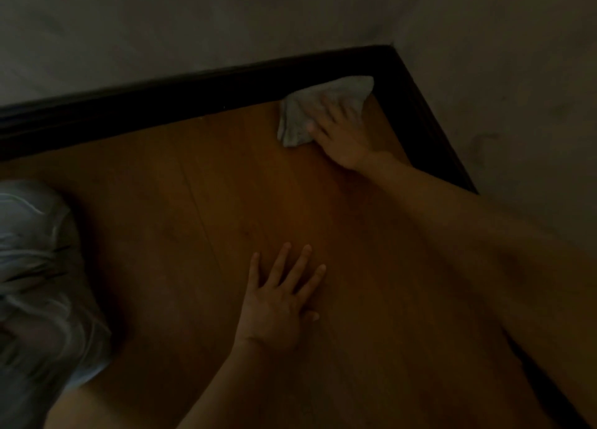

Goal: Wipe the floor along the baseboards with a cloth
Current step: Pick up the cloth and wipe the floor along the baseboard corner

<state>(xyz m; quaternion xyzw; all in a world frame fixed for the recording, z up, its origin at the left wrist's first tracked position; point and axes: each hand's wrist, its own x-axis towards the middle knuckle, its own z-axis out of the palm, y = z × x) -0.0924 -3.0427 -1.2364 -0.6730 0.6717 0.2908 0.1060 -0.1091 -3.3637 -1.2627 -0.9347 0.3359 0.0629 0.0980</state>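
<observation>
A pale grey cloth lies on the brown wooden floor close to the room's corner, its far edge against the dark baseboard. My right hand presses flat on the cloth with fingers spread. My left hand rests flat on the floor nearer to me, fingers straight and apart, holding nothing. A second stretch of dark baseboard runs along the right wall and meets the first at the corner.
Light plain walls rise above both baseboards. A bent knee in pale patterned fabric rests on the floor at the left edge. The scene is dim.
</observation>
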